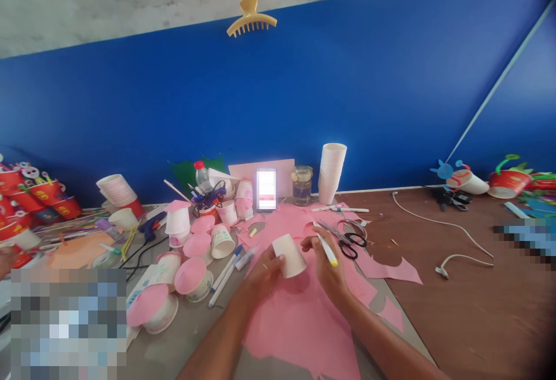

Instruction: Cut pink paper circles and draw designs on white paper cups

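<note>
White cup being held above pink paper

The left hand (267, 270) is clamping the side of a white paper cup (289, 257), its thumb pressing on the wall, apparently to keep the tilted cup steady. The right hand (329, 262) is gripping a white marker (326, 247) with a yellow end, its curled fingers hovering beside the cup; whether they are touching it, I cannot tell. Cup and hands are hovering over the pink paper (299, 325), which is lying on the counter (434, 304). Left of the pink paper, loose markers (222, 283) are lying, and past them pink-topped cups (191, 274) are resting, probably set aside to leave both hands room. At the pink paper's right edge, black-handled scissors (341, 237) are lying, seemingly within the right hand's reach. Beyond the pink paper, a lit phone (266, 189) is standing upright, likely so that its screen can be read, and a tall stack of cups (332, 172) is standing farther right.
</note>
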The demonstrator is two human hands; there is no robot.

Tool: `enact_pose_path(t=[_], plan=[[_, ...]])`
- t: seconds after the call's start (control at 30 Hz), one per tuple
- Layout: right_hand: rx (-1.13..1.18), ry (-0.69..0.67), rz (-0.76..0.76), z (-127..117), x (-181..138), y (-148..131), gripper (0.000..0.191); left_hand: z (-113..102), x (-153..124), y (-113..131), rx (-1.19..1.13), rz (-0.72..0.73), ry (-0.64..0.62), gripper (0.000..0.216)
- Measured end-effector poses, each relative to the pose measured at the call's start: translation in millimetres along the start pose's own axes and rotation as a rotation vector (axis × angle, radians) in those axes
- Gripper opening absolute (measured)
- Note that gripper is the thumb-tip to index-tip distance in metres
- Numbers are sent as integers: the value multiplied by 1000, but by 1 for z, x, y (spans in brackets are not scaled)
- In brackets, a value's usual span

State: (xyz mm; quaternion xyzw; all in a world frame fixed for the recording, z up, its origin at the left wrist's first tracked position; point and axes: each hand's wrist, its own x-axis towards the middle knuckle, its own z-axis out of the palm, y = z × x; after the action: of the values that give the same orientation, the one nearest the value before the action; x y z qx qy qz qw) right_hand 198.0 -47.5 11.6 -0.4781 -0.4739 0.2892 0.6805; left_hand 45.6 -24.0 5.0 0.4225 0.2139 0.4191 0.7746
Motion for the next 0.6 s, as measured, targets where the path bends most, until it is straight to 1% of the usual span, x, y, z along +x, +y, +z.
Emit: enact_pose_path(t=[0.07,0.13,0.23,0.3,0.37,0.5,0.6], plan=[[-61,-53,44,0,1,7,34,1,0,1,-15,-5,2,50],[-101,-136,67,1,1,11,37,2,0,2,-15,-2,5,50],[-131,-249,74,2,-3,12,37,2,0,3,1,20,25,51],[-143,-281,50,3,-5,11,36,1,1,2,9,37,48,52],[-162,-261,-13,3,-5,13,35,-1,3,1,10,55,83,53],[-238,-141,-151,4,-5,20,30,-3,7,-4,7,91,175,49],[-323,-126,-202,6,-8,24,30,-2,8,-7,60,104,176,42]])
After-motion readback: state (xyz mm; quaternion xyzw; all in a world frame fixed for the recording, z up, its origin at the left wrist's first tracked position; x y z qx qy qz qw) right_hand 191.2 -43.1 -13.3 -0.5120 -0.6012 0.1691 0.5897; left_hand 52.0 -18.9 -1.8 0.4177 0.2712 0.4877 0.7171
